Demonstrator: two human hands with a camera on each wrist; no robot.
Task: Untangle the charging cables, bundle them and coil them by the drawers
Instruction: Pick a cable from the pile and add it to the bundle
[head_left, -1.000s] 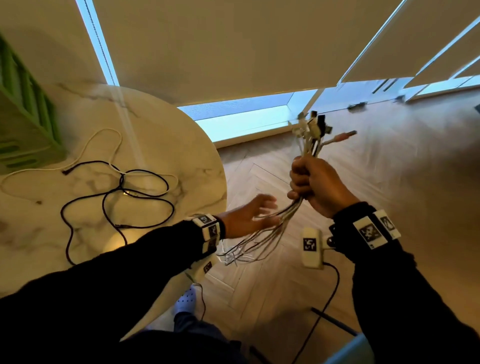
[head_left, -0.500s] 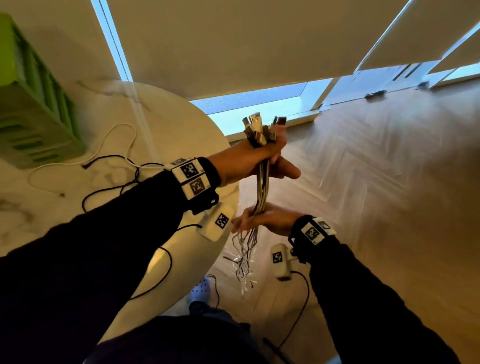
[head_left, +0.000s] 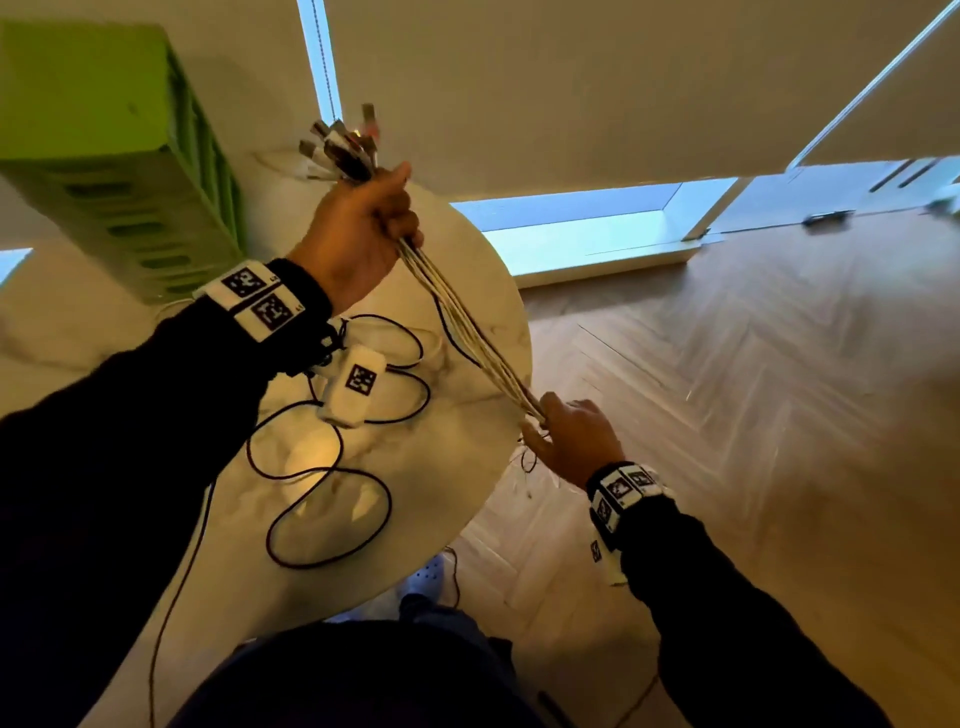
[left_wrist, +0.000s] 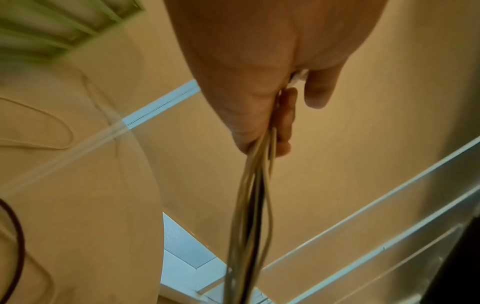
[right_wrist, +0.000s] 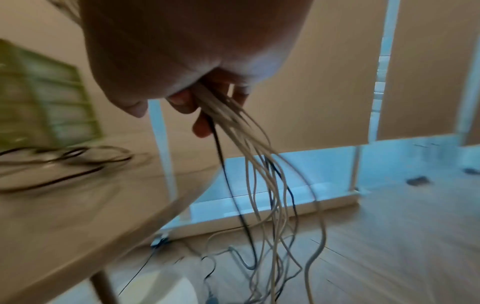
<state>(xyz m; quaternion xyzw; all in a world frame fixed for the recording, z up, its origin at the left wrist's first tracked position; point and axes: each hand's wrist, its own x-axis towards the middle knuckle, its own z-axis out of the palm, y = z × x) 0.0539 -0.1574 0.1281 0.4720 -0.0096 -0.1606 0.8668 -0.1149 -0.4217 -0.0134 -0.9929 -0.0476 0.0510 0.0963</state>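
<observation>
Sleeves in dark fabric are filling the bottom of the head view, each wrist wearing a band with printed markers. Nearest the body, the right hand (head_left: 574, 441) is reaching out just past the bench (head_left: 467, 467) edge, its grip curling around the lower stretch of the cable bundle (head_left: 470, 332); the right wrist view is showing the fingers (right_wrist: 202, 125) closing on the pale strands and one dark strand, with the loose tails (right_wrist: 272, 205) hanging down from the grip toward the wooden floor (head_left: 753, 389) and trailing onto it. From that hand the bundle is running taut, up and to the left, over the bench's rim to the left hand (head_left: 363, 234), which is raised higher and farther out. The left grip is clamping tight on the bundle near its top, with the plugs (head_left: 340, 148) fanning out just above the fist; the left wrist view is showing the strands (left_wrist: 255, 205) leaving the bottom of the fist (left_wrist: 259, 82) together. Below the left forearm, a black cable (head_left: 332, 478) is lying in loose loops on the marble bench, apart from the held bundle. Farther back on the bench, the green drawers (head_left: 119, 156) are standing well left of the raised hand. Beyond them, drawn blinds (head_left: 571, 78) are covering the windows.
</observation>
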